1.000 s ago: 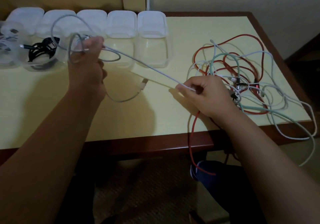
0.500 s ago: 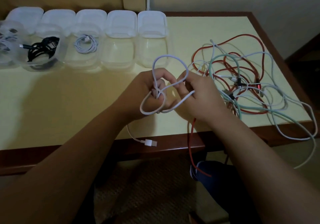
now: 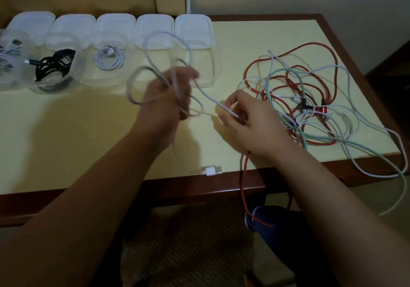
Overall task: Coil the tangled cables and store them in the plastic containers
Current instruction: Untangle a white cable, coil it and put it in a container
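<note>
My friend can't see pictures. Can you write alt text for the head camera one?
A left hand holds loops of white cable while the right hand pinches its free stretch, beside a tangle of cables and clear containers.

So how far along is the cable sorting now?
Partly done. Three containers already hold cables: the leftmost one, one with a black cable and one with a coiled white cable. Two containers look empty. In hand: the left hand grips loops of a white cable while the right hand pinches it. Left: the tangled pile of red, white and green cables.
</note>
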`<state>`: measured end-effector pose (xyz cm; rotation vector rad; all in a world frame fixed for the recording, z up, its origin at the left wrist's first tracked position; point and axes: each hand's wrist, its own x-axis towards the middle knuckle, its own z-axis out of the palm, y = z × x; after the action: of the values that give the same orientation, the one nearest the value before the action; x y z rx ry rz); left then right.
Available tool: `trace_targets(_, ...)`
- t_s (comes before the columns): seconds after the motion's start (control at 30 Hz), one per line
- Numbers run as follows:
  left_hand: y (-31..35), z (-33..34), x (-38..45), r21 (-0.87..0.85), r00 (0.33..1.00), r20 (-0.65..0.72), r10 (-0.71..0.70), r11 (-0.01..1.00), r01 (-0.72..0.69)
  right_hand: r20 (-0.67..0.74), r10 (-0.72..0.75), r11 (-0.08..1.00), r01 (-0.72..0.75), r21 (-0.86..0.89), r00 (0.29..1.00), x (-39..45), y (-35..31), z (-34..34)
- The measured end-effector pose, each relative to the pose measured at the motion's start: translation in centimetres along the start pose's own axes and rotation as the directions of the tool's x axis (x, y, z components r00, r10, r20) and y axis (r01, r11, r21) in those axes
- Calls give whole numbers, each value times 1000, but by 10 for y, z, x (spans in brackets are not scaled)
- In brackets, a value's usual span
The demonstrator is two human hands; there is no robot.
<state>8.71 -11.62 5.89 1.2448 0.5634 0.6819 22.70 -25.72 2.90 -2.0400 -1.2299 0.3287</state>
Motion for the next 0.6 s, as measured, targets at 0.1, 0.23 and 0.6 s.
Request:
trace_targets(0.1,16,-34,22,-279,974,-184,-136,957,80,24,36,999,-35,-35,999,1,9,-6)
trace_targets(0.23,21,-63,31,-278,960,-251,-121,959,48,48,53,999,-54,9,997,2,14,-11)
trace_targets(0.6,-20,-18,-6,730,902,427,65,564,-386,81,-168,985,165,42,983,0,5,-6)
